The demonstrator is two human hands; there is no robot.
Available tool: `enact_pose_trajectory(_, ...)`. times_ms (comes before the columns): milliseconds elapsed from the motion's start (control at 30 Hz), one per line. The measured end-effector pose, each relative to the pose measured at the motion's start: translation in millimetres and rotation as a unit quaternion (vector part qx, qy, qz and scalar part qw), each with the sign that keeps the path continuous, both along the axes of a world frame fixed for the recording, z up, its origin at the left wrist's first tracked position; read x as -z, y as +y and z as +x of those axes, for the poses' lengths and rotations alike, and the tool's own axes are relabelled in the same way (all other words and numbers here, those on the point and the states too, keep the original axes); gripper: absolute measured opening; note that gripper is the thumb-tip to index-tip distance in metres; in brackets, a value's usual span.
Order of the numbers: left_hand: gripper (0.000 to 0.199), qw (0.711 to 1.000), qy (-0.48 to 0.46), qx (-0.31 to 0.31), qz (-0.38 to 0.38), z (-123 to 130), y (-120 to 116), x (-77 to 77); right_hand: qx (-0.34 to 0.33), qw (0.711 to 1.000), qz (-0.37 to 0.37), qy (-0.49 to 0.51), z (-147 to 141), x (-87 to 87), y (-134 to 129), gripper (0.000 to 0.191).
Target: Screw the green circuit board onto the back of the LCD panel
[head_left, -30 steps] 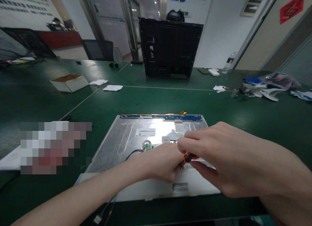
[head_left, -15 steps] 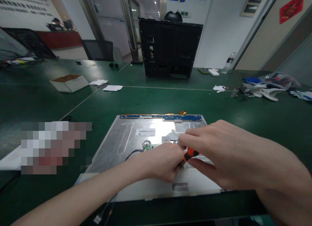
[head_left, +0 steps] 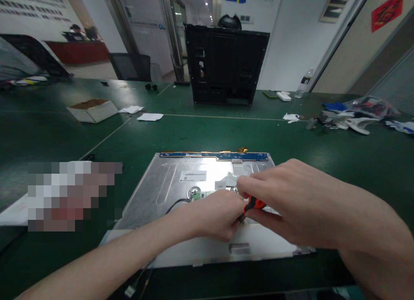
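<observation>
An LCD panel (head_left: 168,179) lies metal back up on the green table, with a blue circuit board strip (head_left: 213,156) along its far edge. My right hand (head_left: 291,201) grips the orange and black handle of a screwdriver (head_left: 258,202), which slants down toward the panel's middle. My left hand (head_left: 216,214) is closed beside the screwdriver's lower end; its fingertips are hidden, so what they pinch cannot be made out. The tool's tip is mostly covered. Left of my hand, a small green board (head_left: 196,195) with dark wires shows next to a round metal disc (head_left: 193,191).
A black monitor housing (head_left: 226,67) stands upright at the back. An open carton (head_left: 97,111) and papers (head_left: 150,117) lie to the left; a bottle (head_left: 304,83) and a cluttered heap (head_left: 343,119) are to the right. A loose cable connector (head_left: 130,290) hangs near the front edge.
The screwdriver handle has turned slightly within my right hand, whose fingers have shifted around it. My left hand and the panel stay in place.
</observation>
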State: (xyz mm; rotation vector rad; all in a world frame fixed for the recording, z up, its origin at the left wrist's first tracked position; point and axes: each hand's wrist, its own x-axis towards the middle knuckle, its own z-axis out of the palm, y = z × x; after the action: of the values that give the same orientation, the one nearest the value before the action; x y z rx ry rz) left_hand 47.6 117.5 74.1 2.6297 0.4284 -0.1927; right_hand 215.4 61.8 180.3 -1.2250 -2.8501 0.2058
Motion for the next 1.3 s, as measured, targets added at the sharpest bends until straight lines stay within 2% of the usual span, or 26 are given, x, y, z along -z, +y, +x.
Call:
enact_pose_trajectory(367, 0.023, 1.000, -0.024, 0.011, 0.002, -2.6, 2.3, 4.9, -0.007, 1.000, -0.016, 0.006, 5.7, 1.5, -1.7, 0.010)
enact_pose_trajectory(633, 0.013, 1.000, -0.011, 0.015, -0.010, -1.4, 2.0, 0.7, 0.011, 1.000, 0.010, -0.011, 0.2, 1.0, 0.3, 0.006)
enact_pose_trajectory(767, 0.015, 1.000, -0.012, 0.006, -0.011, -1.2, 1.6, -0.6, -0.004, 1.000, -0.010, 0.007, 1.1, 0.3, -0.2, 0.004)
enact_pose_trajectory(900, 0.016, 1.000, -0.005, 0.006, -0.011, -1.1, 1.8, -2.6, -0.017, 0.999, -0.030, 0.018, 2.5, -0.3, -0.7, 0.010)
enact_pose_trajectory(1033, 0.021, 1.000, -0.020, 0.007, -0.007, -1.5, 2.0, 0.1, -0.015, 1.000, -0.010, 0.013, 2.1, 0.8, 0.1, 0.010)
enact_pose_trajectory(1300, 0.013, 0.999, -0.026, 0.023, -0.001, -1.8, 2.3, 2.8, 0.008, 1.000, 0.009, -0.001, 1.9, 2.5, 0.5, 0.005)
